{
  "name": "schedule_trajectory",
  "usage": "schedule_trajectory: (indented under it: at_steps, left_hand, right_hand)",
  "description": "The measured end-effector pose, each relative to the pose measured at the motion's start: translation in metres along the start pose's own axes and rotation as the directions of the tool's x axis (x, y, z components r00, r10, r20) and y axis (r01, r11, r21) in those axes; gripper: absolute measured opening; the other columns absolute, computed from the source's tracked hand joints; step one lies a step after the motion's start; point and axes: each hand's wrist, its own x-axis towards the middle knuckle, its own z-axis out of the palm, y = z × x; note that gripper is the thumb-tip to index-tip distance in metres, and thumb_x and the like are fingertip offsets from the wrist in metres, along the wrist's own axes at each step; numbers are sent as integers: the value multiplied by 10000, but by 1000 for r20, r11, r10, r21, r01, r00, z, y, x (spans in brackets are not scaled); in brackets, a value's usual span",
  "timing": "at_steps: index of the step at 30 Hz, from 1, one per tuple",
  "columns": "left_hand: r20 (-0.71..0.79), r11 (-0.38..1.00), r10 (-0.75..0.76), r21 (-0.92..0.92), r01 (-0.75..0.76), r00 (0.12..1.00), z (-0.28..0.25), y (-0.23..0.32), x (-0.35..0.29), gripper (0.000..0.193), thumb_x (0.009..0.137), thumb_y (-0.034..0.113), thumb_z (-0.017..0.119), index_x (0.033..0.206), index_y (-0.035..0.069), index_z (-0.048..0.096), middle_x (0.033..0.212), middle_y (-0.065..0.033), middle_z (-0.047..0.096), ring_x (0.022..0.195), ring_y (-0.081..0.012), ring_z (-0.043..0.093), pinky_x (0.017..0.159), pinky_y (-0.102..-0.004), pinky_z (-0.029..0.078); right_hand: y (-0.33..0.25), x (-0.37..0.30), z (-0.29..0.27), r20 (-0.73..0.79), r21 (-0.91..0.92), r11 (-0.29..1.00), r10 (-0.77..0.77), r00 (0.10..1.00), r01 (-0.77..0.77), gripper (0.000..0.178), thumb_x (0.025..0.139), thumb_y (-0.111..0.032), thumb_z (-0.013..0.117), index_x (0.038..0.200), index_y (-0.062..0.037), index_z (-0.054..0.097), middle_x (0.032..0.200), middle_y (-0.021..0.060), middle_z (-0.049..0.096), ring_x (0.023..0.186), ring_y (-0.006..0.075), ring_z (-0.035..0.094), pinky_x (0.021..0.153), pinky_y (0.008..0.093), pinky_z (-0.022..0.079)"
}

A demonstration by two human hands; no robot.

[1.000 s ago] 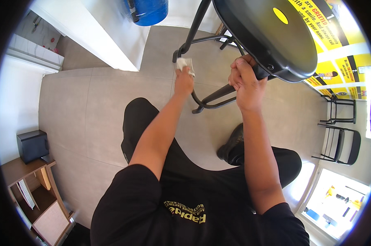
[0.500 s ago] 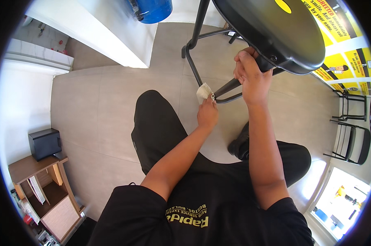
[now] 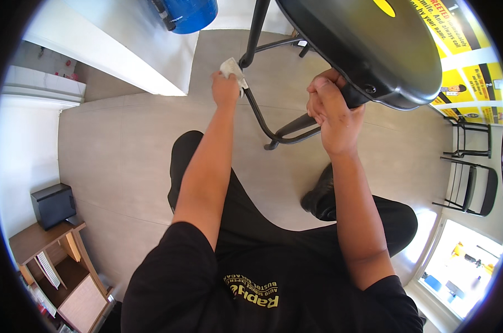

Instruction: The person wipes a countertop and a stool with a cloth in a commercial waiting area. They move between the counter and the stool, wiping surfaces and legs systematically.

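A black stool stands in front of me, its glossy round seat (image 3: 368, 47) tilted in view at the upper right. Closed round the top of a near leg, just under the seat, is my right hand (image 3: 337, 114). My left hand (image 3: 226, 87) pinches a folded off-white cloth (image 3: 229, 67) and presses it to the stool's curved foot ring (image 3: 255, 111), close to where the ring meets the left leg (image 3: 255, 39). Part of the cloth wraps past the tube. My left fingertips are partly hidden behind the cloth.
A blue container (image 3: 193, 14) stands beyond a white wall end (image 3: 174, 66) at upper left. Black folding chairs (image 3: 473, 188) line the right side near yellow posters (image 3: 473, 83). A wooden shelf unit (image 3: 57, 266) with a black box (image 3: 53, 205) is at lower left. My black shoe (image 3: 321, 194) rests on the tiled floor.
My left hand has slid the cloth along the foot ring, away from me and to the left, from the near leg to the left leg. My right hand keeps its grip.
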Motion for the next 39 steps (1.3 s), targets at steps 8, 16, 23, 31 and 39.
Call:
schedule_trajectory:
  at_steps: [8,16,23,31,39]
  left_hand:
    - [457,878,-258,-256,404,851,53,-7,54,508,904,379,585,1162,-50,670,1115,-243,709,965,-375,719,824,-426,570]
    - [149,854,-74,-501,139,986,76,-29,15,428,928,303,603,1112,-83,582,1033,-275,694,927,-429,693,825,-493,534]
    - [56,983,-101,-151,108,993,72,-14,-84,415,997,302,547,1238,-10,415,1089,-329,671,1033,-526,642,909,-580,492]
    - [84,987,-125,-92,132,989,57,-12,-167,460,1019,215,566,1380,9,369,1158,-281,672,1081,-488,641,921,-573,489]
    - [204,1000,-22,26,17,979,53,-47,-246,544,1024,185,564,1474,-30,348,1309,-298,599,1167,-474,602,983,-571,471]
  right_hand:
    - [2,4,0,23,55,997,-53,998,52,94,910,-49,590,863,31,603,636,46,534,488,95,410,476,285,359]
    - [2,3,8,-2,44,996,-79,997,79,138,921,-65,598,829,38,592,569,25,474,472,93,402,473,284,341]
    - [5,3,9,-76,44,994,-95,993,99,131,917,-50,599,827,45,597,564,17,474,446,92,382,457,286,331]
    - [4,3,11,-97,13,998,-58,994,59,144,921,-63,610,822,41,619,561,10,486,453,85,419,459,276,353]
    - [-1,3,17,-113,-43,999,-19,993,14,175,939,-123,607,841,22,603,561,4,444,470,95,394,488,276,351]
